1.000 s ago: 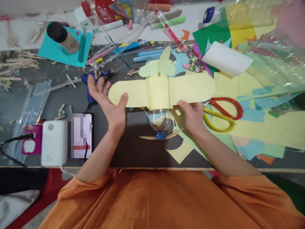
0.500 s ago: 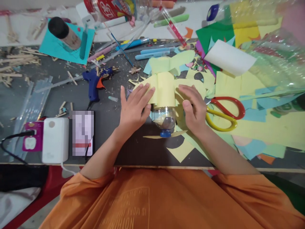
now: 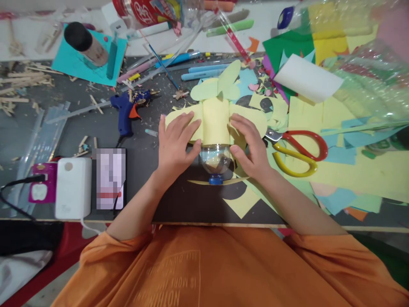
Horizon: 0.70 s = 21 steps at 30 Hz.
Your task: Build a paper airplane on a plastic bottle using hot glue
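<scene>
A toy plane made from a clear plastic bottle (image 3: 214, 158) lies in front of me, its blue cap (image 3: 216, 180) toward my body. Yellow paper (image 3: 216, 121) wraps the bottle's middle, and a thin paper strip (image 3: 237, 181) crosses at the cap. Pale green paper tail pieces (image 3: 203, 90) stick out at the far end. My left hand (image 3: 177, 145) rests with spread fingers on the left paper wing (image 3: 172, 114). On the right wing (image 3: 259, 120) lies my right hand (image 3: 252, 147), fingers apart, its fingertips beside the wrapped body. Neither hand grips anything.
Scissors (image 3: 295, 151) with red and yellow handles lie right of my right hand, among paper scraps (image 3: 243, 201). To the left are a blue glue gun (image 3: 123, 111), a phone (image 3: 110, 179) and a white power bank (image 3: 73, 187). Pens (image 3: 204, 74) and wood bits lie behind.
The toy plane has shifted slightly left and turned, so its tail pieces and right wing show more fully. My right hand has moved left with it, its fingers now against the wing.
</scene>
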Available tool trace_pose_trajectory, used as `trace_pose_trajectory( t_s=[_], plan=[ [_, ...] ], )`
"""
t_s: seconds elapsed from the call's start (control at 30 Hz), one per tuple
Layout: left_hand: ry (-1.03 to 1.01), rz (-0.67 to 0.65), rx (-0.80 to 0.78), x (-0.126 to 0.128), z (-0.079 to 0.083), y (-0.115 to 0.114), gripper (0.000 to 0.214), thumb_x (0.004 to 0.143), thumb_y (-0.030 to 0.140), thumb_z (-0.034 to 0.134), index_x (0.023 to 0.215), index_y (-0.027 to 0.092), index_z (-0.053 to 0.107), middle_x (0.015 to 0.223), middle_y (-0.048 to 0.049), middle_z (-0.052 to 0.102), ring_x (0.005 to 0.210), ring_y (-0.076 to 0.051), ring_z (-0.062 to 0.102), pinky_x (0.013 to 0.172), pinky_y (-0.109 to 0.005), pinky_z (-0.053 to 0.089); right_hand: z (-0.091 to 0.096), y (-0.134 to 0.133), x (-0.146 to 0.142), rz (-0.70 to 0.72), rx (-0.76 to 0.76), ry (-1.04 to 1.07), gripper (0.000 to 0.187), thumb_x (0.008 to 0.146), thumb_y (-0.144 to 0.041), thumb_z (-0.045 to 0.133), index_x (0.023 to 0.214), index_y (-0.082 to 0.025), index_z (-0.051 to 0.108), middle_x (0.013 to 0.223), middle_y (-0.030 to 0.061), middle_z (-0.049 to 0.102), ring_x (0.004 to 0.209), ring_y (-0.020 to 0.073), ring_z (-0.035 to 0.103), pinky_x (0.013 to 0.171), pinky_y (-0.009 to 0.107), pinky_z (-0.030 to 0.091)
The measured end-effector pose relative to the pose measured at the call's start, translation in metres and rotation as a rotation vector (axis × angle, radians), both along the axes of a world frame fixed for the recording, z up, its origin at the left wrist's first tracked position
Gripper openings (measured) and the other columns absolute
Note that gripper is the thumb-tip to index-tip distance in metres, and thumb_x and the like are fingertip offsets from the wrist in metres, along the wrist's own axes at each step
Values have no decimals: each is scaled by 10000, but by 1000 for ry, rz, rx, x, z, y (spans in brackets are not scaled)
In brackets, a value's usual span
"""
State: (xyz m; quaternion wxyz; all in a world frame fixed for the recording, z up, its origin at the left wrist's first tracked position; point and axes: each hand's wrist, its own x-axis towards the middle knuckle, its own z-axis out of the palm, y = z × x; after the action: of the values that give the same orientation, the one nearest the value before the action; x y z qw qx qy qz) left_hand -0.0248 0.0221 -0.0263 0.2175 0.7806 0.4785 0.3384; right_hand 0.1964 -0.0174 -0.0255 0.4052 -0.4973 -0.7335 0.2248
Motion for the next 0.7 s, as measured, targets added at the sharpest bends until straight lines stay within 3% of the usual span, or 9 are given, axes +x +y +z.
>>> trace_pose_trajectory(
  t_s=[0.33,0.5,0.6,0.63,0.67,0.7],
  plan=[
    [84,-57,45,-4,-4,1,406,858,391,560,1258,330,586,1393,-17,582,1323,-283,497,1221,-524,107,-1,-1,2,-37,-52,33,471,951,-477,443,1388,-302,437,1435,80,535,1354,261,484,1153,500,378],
    [79,-50,40,-4,-3,0,381,873,395,539,1240,311,597,1387,-36,585,1323,-288,497,1223,-518,112,3,1,0,-44,-14,39,393,939,-395,489,1318,-293,482,1390,92,569,1333,250,503,1103,484,426],
    [110,-51,55,-3,1,-1,377,895,410,505,1245,297,586,1393,-49,578,1332,-283,493,1222,-509,135,15,0,1,-199,129,33,160,912,-391,517,966,-270,607,997,89,698,1014,253,649,865,441,527],
    [141,-48,71,-2,3,-2,377,910,406,477,1252,287,578,1395,-55,577,1333,-275,493,1218,-506,153,20,-1,2,-247,117,12,216,913,-411,502,785,-258,584,789,63,667,817,233,645,739,409,523],
    [178,-43,91,-1,5,-3,376,925,396,445,1260,278,569,1394,-60,578,1332,-266,496,1213,-502,174,27,-3,2,-255,29,-27,355,924,-437,466,627,-248,509,609,31,581,637,200,581,621,370,481],
    [215,-37,116,-1,6,-4,375,938,384,415,1263,270,563,1389,-64,582,1327,-256,501,1207,-497,196,34,-4,3,-214,-158,-97,451,936,-461,434,545,-237,453,526,16,517,547,176,516,565,346,430]
  ],
)
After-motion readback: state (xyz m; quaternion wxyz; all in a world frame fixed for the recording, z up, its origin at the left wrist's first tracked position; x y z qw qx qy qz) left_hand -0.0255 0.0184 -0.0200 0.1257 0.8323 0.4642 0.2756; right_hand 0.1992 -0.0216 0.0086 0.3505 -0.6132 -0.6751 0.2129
